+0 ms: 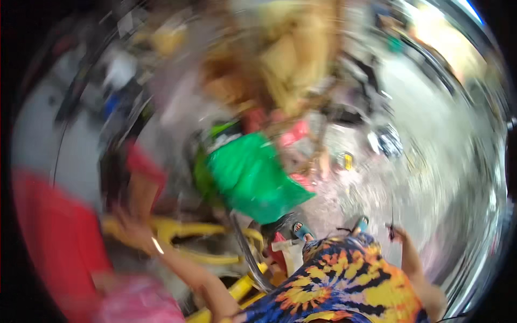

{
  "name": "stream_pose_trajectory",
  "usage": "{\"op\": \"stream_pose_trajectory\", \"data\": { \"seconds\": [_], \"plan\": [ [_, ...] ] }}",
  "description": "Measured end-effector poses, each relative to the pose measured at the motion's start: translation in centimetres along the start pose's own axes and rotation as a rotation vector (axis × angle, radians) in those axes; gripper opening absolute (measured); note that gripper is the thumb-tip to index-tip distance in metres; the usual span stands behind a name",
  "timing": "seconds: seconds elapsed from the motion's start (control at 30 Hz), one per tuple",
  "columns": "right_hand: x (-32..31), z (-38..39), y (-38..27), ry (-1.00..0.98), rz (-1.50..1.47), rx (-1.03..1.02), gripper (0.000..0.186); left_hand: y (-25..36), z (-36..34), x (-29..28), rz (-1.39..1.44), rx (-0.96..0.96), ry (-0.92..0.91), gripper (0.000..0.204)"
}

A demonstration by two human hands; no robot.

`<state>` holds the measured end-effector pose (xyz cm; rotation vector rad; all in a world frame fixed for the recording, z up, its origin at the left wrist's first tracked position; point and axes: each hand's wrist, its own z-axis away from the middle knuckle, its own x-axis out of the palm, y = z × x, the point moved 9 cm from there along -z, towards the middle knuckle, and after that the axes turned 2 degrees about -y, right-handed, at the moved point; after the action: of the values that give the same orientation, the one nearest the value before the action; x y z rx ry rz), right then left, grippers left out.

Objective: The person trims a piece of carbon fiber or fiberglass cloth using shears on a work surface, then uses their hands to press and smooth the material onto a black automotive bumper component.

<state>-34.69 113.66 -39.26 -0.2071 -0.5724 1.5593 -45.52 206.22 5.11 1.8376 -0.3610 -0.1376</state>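
Note:
My left hand, with a pale band on its wrist, reaches out to the left, blurred by motion. Its fingers look stretched out, and nothing shows in them. It is over or beside a yellow metal frame; whether it touches the frame I cannot tell. A brown upright piece with red edges stands just beyond the fingers. Low on the right, my right hand is closed around something small, dark and thin, too smeared to name. A bright green plastic bag lies ahead, between the hands.
Red fabric and a pink patch fill the lower left. A dark curved bar rises from the yellow frame. Blurred yellow-brown sacks or sheets stand beyond the bag. A small yellow object lies on the grey floor.

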Motion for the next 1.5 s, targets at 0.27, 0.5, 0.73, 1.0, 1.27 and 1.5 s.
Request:
{"op": "stream_pose_trajectory", "data": {
  "seconds": [0.27, 0.5, 0.73, 1.0, 1.27, 1.5],
  "plan": [
    [1.3, -1.0, 5.8, 0.203, 0.331, -0.174, 0.02, -12.3, 44.9, 20.0, -0.535, -0.578, -1.235, 0.039],
    [5.7, 10.5, 19.1, 0.515, 0.034, -0.234, 0.022, -11.8, 47.7, 37.7, -0.315, -0.408, -2.059, 0.024],
    [11.9, 16.5, 31.2, 0.808, -0.473, -0.084, 0.01, -20.5, 44.9, 48.8, -0.378, -0.134, -1.932, 0.02],
    [7.7, 17.5, 17.1, 0.844, -0.494, -0.464, 0.022, -37.9, 56.1, 36.7, -1.061, -0.824, -2.675, 0.031],
    [-14.8, 40.3, -3.5, 1.341, 0.015, -0.946, 0.031, -29.2, 74.9, 50.0, -0.919, -0.219, -2.759, 0.029],
    [-37.2, 57.5, -6.7, 1.635, 0.026, -0.681, 0.031, -21.1, 91.8, 74.2, -0.559, -0.249, -2.872, 0.021]
  ]
}}
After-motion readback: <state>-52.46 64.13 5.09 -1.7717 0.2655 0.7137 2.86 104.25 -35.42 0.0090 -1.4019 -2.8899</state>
